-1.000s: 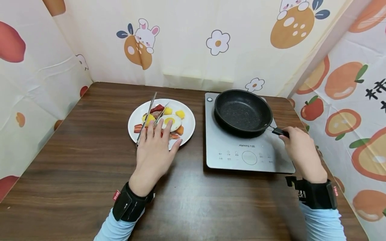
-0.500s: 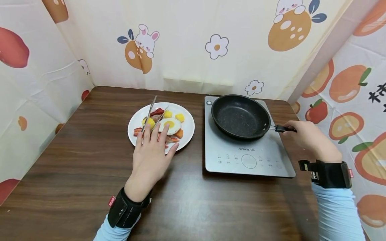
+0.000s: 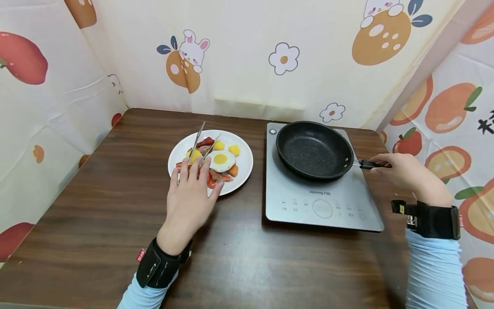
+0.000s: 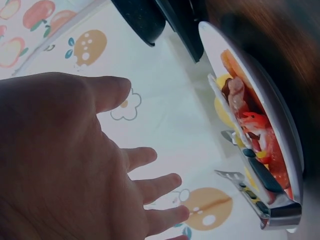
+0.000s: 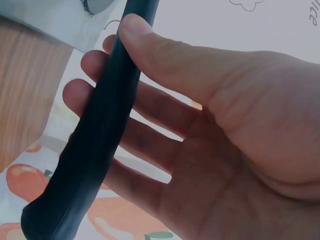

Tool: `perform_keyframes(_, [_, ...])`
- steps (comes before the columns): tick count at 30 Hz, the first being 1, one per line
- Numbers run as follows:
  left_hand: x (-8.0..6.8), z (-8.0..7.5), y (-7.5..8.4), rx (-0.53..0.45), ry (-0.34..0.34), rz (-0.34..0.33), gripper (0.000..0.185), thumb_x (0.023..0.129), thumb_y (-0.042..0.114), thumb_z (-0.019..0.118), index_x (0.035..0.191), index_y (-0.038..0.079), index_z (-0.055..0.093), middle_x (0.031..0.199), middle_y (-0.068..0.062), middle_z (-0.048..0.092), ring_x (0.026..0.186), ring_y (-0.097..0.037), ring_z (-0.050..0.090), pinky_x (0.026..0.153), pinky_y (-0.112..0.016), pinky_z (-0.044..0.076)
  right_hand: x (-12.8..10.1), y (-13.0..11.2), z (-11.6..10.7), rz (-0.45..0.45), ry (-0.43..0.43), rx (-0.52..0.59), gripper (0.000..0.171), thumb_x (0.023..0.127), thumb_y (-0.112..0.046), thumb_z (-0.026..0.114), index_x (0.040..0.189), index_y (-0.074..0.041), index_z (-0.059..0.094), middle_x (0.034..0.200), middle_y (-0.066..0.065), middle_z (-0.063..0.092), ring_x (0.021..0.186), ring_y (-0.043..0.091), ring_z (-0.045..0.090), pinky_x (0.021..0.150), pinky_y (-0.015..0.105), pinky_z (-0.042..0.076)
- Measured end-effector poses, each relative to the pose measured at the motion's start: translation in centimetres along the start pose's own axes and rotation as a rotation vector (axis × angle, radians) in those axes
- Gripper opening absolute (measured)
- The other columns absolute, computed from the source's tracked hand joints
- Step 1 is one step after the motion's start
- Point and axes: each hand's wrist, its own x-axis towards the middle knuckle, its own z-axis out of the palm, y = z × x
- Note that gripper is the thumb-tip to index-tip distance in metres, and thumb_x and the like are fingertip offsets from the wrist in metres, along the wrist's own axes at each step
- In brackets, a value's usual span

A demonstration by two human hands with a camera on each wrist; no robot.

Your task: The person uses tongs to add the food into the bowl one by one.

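Note:
My left hand (image 3: 188, 206) hovers over the near left edge of a white plate (image 3: 247, 171), fingers spread and holding nothing. On the plate lie metal tongs (image 4: 284, 214), just beyond those fingertips; in the head view the hand hides their near end. Beneath the tongs are a fried egg (image 3: 225, 159), yellow chunks (image 3: 233, 149) and red-and-white strips. My right hand (image 3: 409, 171) grips the black handle (image 5: 102, 130) of a frying pan (image 3: 314, 148), thumb on one side and fingers curled round the other. The pan sits bare inside on a silver induction cooker (image 3: 293, 184).
Both plate and cooker stand on a dark wood table (image 3: 247, 266), the plate to the left of the cooker. Patterned cloth (image 3: 247, 64) hangs along the back and both sides. The right cloth (image 3: 447, 159) is close behind my right hand.
The pan's handle has swung from pointing toward the near right to pointing nearly straight right, with my right hand still on it. My left hand has drawn back slightly from the plate.

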Motion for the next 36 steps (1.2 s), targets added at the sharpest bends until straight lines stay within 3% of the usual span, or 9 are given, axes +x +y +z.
perform_keyframes(5, [0.1,0.2,-0.8,0.025,0.007,-0.012,0.074,0.100,0.046,0.059,0.159,0.010,0.032,0.164,-0.019,0.032,0.154,-0.045,0.022,0.123,-0.061,0.022,0.1,0.8,0.4,-0.018,-0.012,0.010,0.037,0.096,-0.016,0.069,0.124,0.008,0.063,0.103,0.027,0.068,0.090,0.037,0.060,0.080,0.056,0.050])
perform_keyframes(11, [0.3,0.5,-2.8,0.071,0.016,-0.037,0.070,0.099,0.031,0.066,0.155,0.003,0.035,0.157,-0.024,0.040,0.147,-0.046,0.034,0.112,-0.061,0.037,-0.2,1.5,0.9,-0.042,-0.018,0.021,0.037,0.098,-0.020,0.068,0.122,0.008,0.063,0.094,0.018,0.067,0.079,0.027,0.056,0.067,0.036,0.045])
perform_keyframes(14, [0.2,0.7,-4.0,0.092,0.049,-0.047,0.063,0.099,0.025,0.067,0.149,-0.002,0.041,0.145,-0.027,0.050,0.133,-0.046,0.048,0.100,-0.059,0.047,0.1,1.4,1.0,-0.043,-0.030,0.023,0.040,0.100,-0.026,0.066,0.123,0.006,0.063,0.094,0.016,0.066,0.080,0.027,0.055,0.067,0.034,0.043])
perform_keyframes(17, [0.5,1.0,-4.6,0.107,0.091,-0.029,0.053,0.097,0.022,0.069,0.138,-0.007,0.050,0.124,-0.027,0.064,0.110,-0.044,0.062,0.082,-0.054,0.052,0.2,1.3,1.0,-0.043,-0.027,0.021,0.042,0.101,-0.030,0.065,0.124,0.005,0.062,0.094,0.015,0.066,0.081,0.027,0.056,0.066,0.034,0.043])
perform_keyframes(21, [1.2,1.6,-4.9,0.081,0.149,-0.012,0.044,0.095,0.019,0.072,0.125,-0.009,0.057,0.102,-0.027,0.070,0.087,-0.043,0.067,0.068,-0.052,0.052,0.3,1.3,1.0,-0.031,-0.026,0.034,0.045,0.102,-0.034,0.062,0.124,0.005,0.062,0.093,0.015,0.065,0.081,0.028,0.055,0.065,0.033,0.041])
perform_keyframes(25, [2.0,2.3,-5.0,0.025,0.171,-0.026,0.049,0.093,0.020,0.075,0.127,-0.011,0.056,0.102,-0.029,0.069,0.089,-0.045,0.066,0.070,-0.054,0.052,0.1,1.3,0.9,-0.017,-0.037,0.052,0.047,0.104,-0.037,0.058,0.126,0.004,0.060,0.094,0.016,0.065,0.081,0.028,0.055,0.065,0.034,0.040])
perform_keyframes(30, [3.0,2.9,-5.1,-0.011,0.158,-0.044,0.055,0.092,0.021,0.077,0.129,-0.012,0.055,0.109,-0.032,0.068,0.097,-0.047,0.065,0.082,-0.055,0.050,-0.2,1.3,1.1,-0.016,-0.048,0.069,0.046,0.106,-0.037,0.055,0.127,0.004,0.060,0.097,0.015,0.066,0.082,0.027,0.054,0.065,0.034,0.039])
perform_keyframes(36, [3.4,2.9,-5.4,-0.050,0.162,-0.047,0.045,0.094,0.012,0.072,0.126,-0.015,0.054,0.109,-0.034,0.065,0.097,-0.048,0.065,0.083,-0.056,0.051,-0.2,1.1,1.3,-0.028,-0.054,0.077,0.044,0.106,-0.035,0.054,0.126,0.003,0.060,0.098,0.015,0.066,0.082,0.025,0.055,0.067,0.035,0.041])
